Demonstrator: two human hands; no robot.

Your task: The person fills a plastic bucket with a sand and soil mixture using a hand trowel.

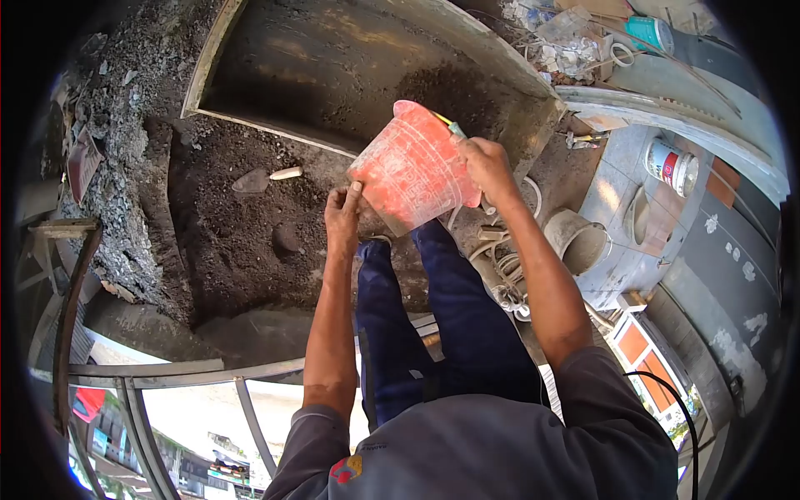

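Over the dark dirt, in both hands: red bucket (412,167), tipped on its side, base toward the left hand, rim toward the right. Can't see what's in it, sorry.
Right hand (490,171): closed around the rim end, next to the handle's green grip.
Left hand (343,218): gripping the base edge, thumb on the outside wall.
Bucket skin: scuffed red plastic, chalky whitish smears, raised lettering, ridges near the rim.
Big basin (248,128): long and straight-sided with a pale edge, stained inside, dark crumbly stuff scattered in it and thicker at the right end.
Dirt (242,229): dark, loose, lumpy, with a small round hollow.
Trowel (252,181): flat on the dirt, dirty blade, pale handle.
Rubble (125,192): rough grey chunks, way left.
Grey bucket (562,231): round mouth showing, crusty, greyish inside, contents unclear.
White tub (667,167): red on the label, sitting on the tiles (615,196).
Teal container (643,33): top right, beside crumpled plastic (571,52).
Hose (510,271): pale loops near the grey bucket.
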